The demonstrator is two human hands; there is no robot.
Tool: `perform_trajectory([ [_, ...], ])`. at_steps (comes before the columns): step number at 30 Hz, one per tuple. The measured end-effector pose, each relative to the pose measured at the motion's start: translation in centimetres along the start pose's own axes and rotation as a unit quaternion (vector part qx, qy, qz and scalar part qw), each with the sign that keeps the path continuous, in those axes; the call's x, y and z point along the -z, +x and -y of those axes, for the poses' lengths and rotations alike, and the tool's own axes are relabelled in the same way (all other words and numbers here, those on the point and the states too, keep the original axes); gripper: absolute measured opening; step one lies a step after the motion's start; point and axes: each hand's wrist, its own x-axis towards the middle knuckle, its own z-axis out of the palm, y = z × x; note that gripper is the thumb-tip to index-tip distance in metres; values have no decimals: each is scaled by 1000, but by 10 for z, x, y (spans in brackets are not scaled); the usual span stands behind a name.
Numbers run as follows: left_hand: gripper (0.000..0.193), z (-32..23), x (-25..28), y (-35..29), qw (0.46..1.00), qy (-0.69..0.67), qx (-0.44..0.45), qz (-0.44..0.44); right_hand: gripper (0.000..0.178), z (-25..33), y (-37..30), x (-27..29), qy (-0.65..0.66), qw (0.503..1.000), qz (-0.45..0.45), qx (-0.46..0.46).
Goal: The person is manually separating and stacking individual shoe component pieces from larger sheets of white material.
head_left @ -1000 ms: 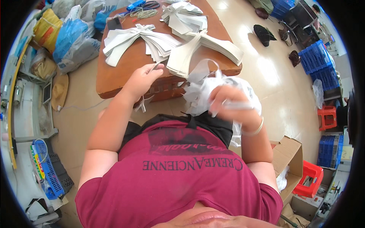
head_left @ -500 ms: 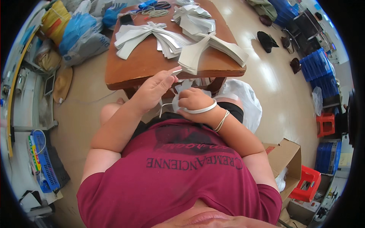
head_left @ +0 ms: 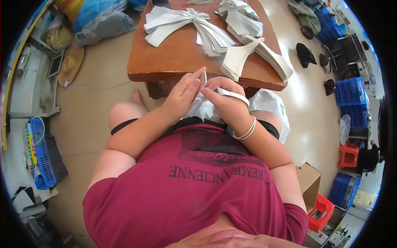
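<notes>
In front of my lap, my left hand (head_left: 182,96) is closed, pinching a thin white piece (head_left: 205,77) seen edge-on between thumb and fingers. My right hand (head_left: 227,99) is close beside it, fingers curled, with a curved white strip (head_left: 235,94) looped out from between them over the back of the hand. Crumpled white film or paper (head_left: 201,108) shows below both hands; what it belongs to is partly hidden. Pale bands (head_left: 247,129) circle my right wrist. Fanned stacks of white curved pieces lie on the brown table: one at left (head_left: 188,25), one at front right (head_left: 254,53).
A third white stack (head_left: 242,18) lies farther back on the table (head_left: 173,66). Beside my right knee is a white plastic bag (head_left: 271,109). At right are a cardboard box (head_left: 308,182), red stools (head_left: 320,213) and blue crates (head_left: 350,91); bags (head_left: 103,22) lie far left.
My right hand has risen toward the left and turned, with the white strip now looped over its back. The left hand keeps its pinch. The view has shifted, so the table appears farther right.
</notes>
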Motion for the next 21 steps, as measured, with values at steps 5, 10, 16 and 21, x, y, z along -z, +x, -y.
perform_trajectory([
  [5,46,6,7,10,996,79,-49,-14,6,-13,4,-10,29,998,-53,-20],
  [10,45,13,12,16,992,101,-65,-27,6,-12,12,-15,15,995,-83,-48],
  [16,44,12,11,20,995,76,-44,-43,4,-7,18,-21,12,997,-77,-29],
  [21,44,13,13,19,979,158,-99,-84,5,3,25,-25,-1,993,-82,-89],
])
